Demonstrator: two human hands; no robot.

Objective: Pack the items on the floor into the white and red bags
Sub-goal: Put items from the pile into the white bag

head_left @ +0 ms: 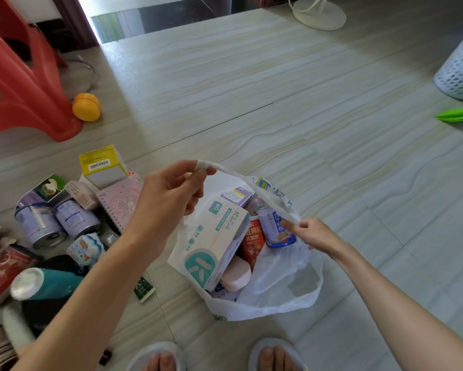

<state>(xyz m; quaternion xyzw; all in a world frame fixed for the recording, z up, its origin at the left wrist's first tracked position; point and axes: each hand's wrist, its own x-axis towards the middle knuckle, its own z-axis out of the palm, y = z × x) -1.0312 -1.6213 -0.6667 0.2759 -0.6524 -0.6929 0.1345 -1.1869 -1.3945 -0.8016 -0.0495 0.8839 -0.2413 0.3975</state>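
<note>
You hold the white bag (pixel 278 298) by its handles. Your left hand (pixel 168 199) pinches one handle loop at about 11 o'clock from the bag, thumb and fingers curled round the twisted plastic. Your right hand (pixel 313 234) pinches the other end of the handle strip at about 2 o'clock. Both grips are closed on the thin plastic. The bag sits on the floor (pixel 332 129) just ahead of your feet, at the centre of the view.

The bag looks full. A tissue box (pixel 214 242) leans out at its 9 o'clock side, and a red carton (pixel 253 243), a blue can (pixel 277 231) and a pink case (pixel 235 275) crowd the opening. If you lift or tie now, I think the tissue box may tip out, because a large part of it stands above the rim. The plastic is thin and the handle is stretched narrow, so the cans could tear it if you pull hard.

Many things are still unpacked at 9 o'clock: two tins (pixel 56 223), a notebook (pixel 120 202), a yellow box (pixel 102 167), a teal bottle (pixel 45 283). The red bag I cannot see clearly. If you close the white bag too early, the heavy tins must all go into the other one.
</note>
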